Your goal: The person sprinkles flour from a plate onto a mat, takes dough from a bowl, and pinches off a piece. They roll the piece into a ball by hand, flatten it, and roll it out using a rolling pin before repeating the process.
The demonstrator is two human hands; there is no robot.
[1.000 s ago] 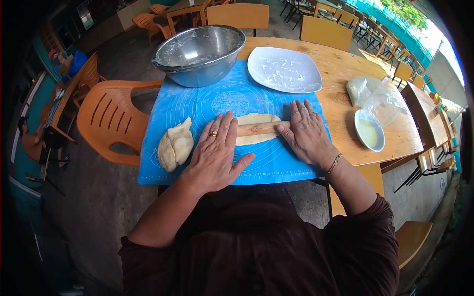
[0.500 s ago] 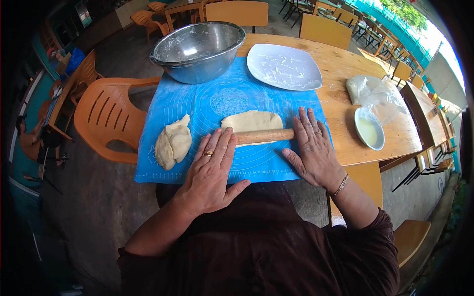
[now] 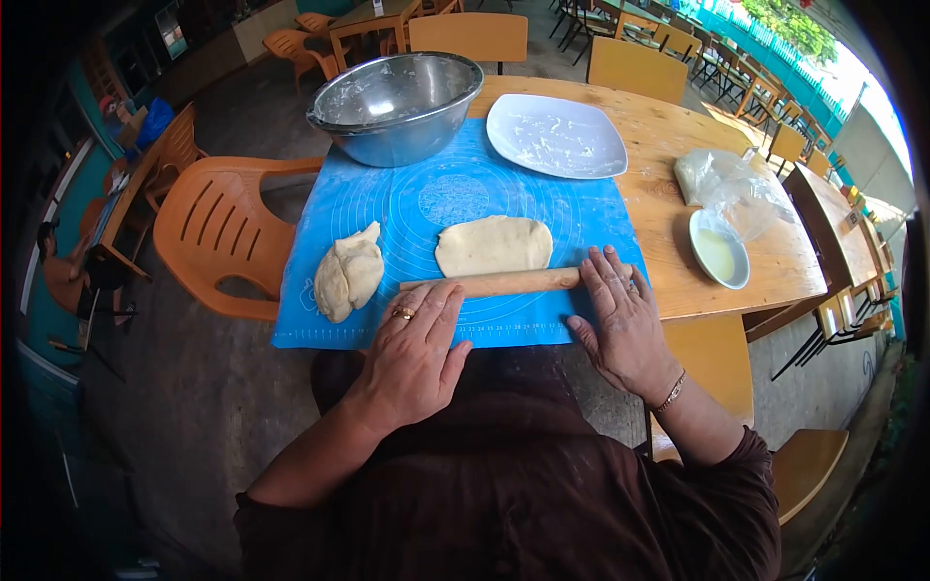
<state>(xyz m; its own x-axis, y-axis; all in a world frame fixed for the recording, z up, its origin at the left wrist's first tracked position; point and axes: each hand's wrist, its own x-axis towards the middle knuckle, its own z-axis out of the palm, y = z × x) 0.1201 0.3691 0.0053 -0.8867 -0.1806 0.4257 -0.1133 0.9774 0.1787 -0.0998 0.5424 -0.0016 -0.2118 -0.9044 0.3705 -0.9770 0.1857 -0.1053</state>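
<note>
A wooden rolling pin [image 3: 513,282] lies across the blue mat [image 3: 407,232], along the near edge of a flattened piece of dough [image 3: 494,245]. My left hand [image 3: 412,349] rests on the pin's left end, fingers stretched forward, a ring on one finger. On the right end lies my right hand [image 3: 625,324], palm down with its fingers extended, a bracelet at the wrist. Neither hand is wrapped round the pin. A thicker folded lump of dough [image 3: 349,273] sits on the mat to the left.
A metal bowl [image 3: 399,111] and a floury white plate [image 3: 557,136] stand at the back. To the right are a small bowl of pale liquid [image 3: 719,250] and a plastic bag [image 3: 731,194] on the wooden table [image 3: 668,223]. An orange chair [image 3: 223,232] is at left; a person [image 3: 66,271] sits far left.
The rolling pin and both my hands have moved toward me, off the middle of the flattened dough to its near edge. More of the dough's surface shows.
</note>
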